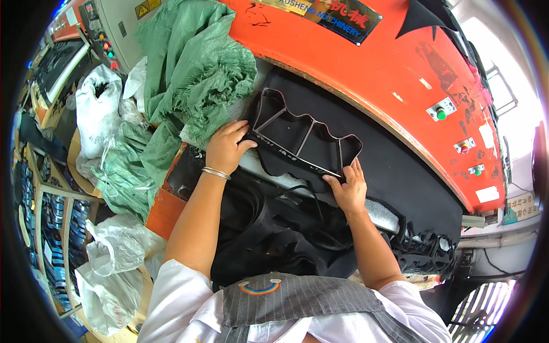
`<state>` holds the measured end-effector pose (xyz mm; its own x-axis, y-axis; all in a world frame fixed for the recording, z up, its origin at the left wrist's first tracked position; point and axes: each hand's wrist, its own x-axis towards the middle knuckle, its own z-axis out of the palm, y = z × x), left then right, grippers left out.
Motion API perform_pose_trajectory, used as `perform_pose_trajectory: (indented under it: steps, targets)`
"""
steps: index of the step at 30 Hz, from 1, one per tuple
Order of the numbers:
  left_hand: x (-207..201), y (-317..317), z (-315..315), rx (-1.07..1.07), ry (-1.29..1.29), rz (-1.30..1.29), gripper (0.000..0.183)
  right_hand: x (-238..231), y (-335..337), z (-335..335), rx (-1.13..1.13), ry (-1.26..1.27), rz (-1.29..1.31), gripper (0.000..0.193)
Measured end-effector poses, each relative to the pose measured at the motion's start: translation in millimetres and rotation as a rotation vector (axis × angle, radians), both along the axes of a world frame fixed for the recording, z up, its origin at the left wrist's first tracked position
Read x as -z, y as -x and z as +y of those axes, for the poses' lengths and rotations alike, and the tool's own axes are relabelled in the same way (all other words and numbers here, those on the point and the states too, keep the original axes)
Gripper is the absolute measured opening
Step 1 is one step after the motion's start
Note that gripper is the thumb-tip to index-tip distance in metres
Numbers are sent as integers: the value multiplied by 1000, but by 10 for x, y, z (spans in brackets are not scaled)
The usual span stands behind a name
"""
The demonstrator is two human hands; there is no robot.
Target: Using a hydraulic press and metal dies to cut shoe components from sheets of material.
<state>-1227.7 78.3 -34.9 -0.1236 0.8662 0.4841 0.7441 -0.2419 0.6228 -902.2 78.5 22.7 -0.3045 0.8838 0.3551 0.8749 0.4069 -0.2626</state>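
Note:
A steel cutting die point(309, 128), a thin frame with a wavy far edge, straight near bar and cross-struts, lies on black sheet material point(400, 154). My left hand point(225, 150), a bangle at its wrist, grips the die's left end, thumb at the near corner. At the right end my right hand point(350, 188) has its thumb on the near bar and its fingers along the outer side. White handwriting runs along that bar. Cut black scraps point(269, 223) hang over the near edge of the machine bed, just below the die.
Behind the sheet stands a big red press point(354, 68) with a green button point(440, 113) on its front. Green woven sacking point(194, 74) is heaped at the left, by white plastic bags point(114, 280). Shelves with blue-edged items point(54, 240) stand farther left.

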Motion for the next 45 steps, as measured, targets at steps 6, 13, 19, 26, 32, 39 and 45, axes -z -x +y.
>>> perform_pose_trajectory:
  steps: [6,13,19,26,32,39,45]
  targets:
    - [17,-1,97,-5,3,-29,30,13,-29,57,3,5,-128,50]
    - [13,-121,199,-34,44,-89,25,-117,-302,126,-76,145,79,49]
    - [-10,-187,249,-45,39,-2,24,110,-457,219,-144,-10,114,34]
    - [-74,-355,199,-82,47,47,22,115,-569,182,-167,-83,145,29]
    - [-88,-437,205,-70,156,-64,24,144,-714,169,-170,-156,125,32]
    - [-190,-553,309,7,181,-41,31,-111,-1019,146,-229,52,187,50]
    - [-1171,-1459,692,-171,-140,6,21,-1010,-2682,203,54,-260,655,57]
